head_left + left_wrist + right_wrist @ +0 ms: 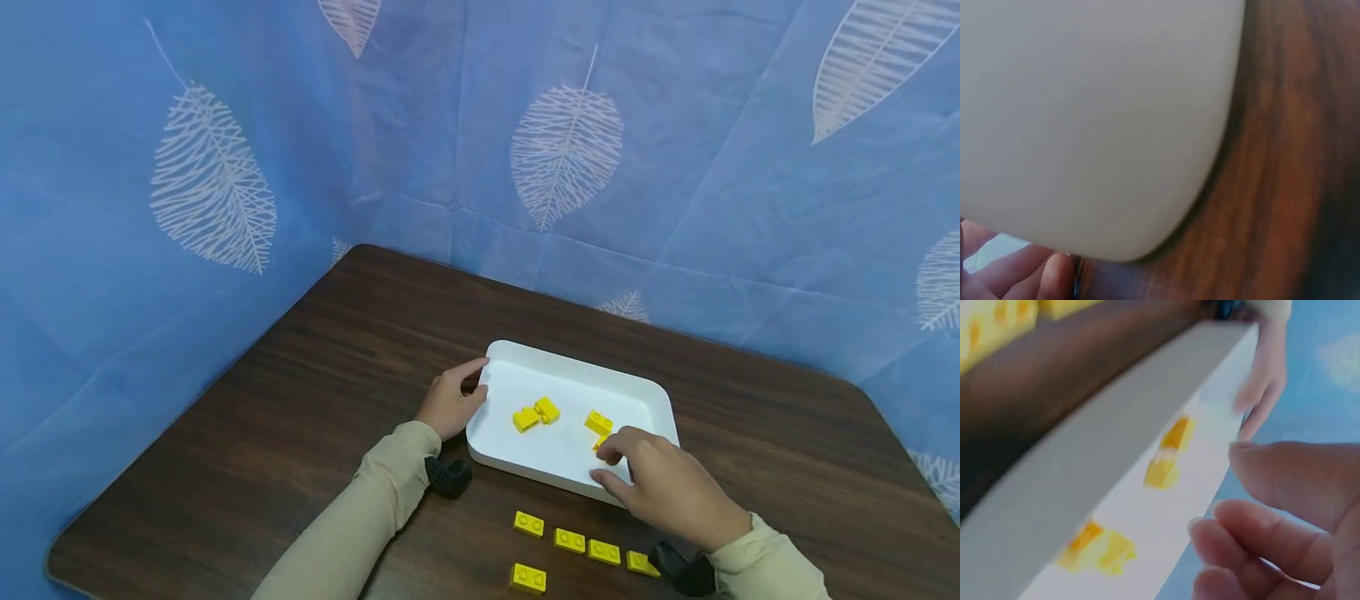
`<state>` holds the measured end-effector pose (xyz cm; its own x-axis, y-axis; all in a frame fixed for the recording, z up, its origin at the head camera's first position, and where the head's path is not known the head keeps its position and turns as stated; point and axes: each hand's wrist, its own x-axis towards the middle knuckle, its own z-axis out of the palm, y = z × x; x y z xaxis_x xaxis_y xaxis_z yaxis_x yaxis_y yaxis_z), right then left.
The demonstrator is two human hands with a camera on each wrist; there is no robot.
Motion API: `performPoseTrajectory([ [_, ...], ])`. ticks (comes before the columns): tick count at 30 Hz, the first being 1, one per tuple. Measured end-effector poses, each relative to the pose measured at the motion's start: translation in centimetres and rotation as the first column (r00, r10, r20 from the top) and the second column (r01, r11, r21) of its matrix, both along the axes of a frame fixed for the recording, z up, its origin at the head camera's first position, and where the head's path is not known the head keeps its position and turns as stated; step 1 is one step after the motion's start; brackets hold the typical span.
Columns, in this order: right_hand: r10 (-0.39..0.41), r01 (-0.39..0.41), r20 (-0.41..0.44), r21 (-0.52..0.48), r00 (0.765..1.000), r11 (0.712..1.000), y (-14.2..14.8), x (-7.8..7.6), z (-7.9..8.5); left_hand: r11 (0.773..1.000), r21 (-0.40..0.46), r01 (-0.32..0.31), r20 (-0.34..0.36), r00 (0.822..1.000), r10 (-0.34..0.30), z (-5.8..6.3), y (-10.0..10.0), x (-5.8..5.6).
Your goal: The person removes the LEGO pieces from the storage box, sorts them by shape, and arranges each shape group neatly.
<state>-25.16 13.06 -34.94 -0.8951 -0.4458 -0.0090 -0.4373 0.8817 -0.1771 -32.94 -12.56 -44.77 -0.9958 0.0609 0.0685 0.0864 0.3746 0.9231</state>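
Note:
A shallow white tray (525, 468) lies on the table with several yellow toy bricks in it. Two bricks (527, 419) touch each other left of its middle. Toward the right sits another brick (598, 422), with one more partly hidden behind my right hand's fingers. My left hand (453, 400) touches the tray's left side, thumb and forefinger spread apart. Over the tray's right front part is my right hand (667, 483), its fingers bent and apart from the thumb (1272, 472). Nothing shows between them.
In front of the tray, several yellow bricks (570, 540) form a slanting row on the dark wooden table (315, 400). A single brick (528, 578) lies nearer to me. Blue cloth (420, 125) with white leaf prints hangs behind the table and along its left side.

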Motion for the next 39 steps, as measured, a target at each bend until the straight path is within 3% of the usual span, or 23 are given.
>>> performPoseTrajectory([
  [5, -0.065, 0.065, 0.04, 0.007, 0.997, 0.998, 1.6, -2.7, -0.6, 1.0, 0.001, -0.003, 0.006, 1.0, 0.003, -0.1, 0.0, 0.1],
  [12, -0.041, 0.043, 0.052, -0.03, 0.998, 0.999, 3.1, -5.9, -1.4, 1.0, 0.004, -0.004, -0.002, 1.0, 0.004, -0.3, -0.2, 0.0],
  [18, -0.061, 0.064, 0.111, -0.026, 0.992, 0.998, 2.5, -7.5, -2.2, 1.0, 0.01, -0.009, 0.014, 1.0, 0.009, -0.3, -0.3, 0.0],
  [30, -0.125, 0.119, 0.227, 0.038, 0.966, 0.992, 1.8, -8.7, -3.3, 1.0, 0.009, 0.007, -0.01, 1.0, -0.007, -0.2, 0.2, -0.2],
  [39, -0.084, 0.082, 0.167, 0.022, 0.982, 0.996, 1.9, -8.1, -2.6, 1.0, 0.011, 0.0, -0.016, 1.0, 0.0, -0.2, -0.2, -0.2],
])
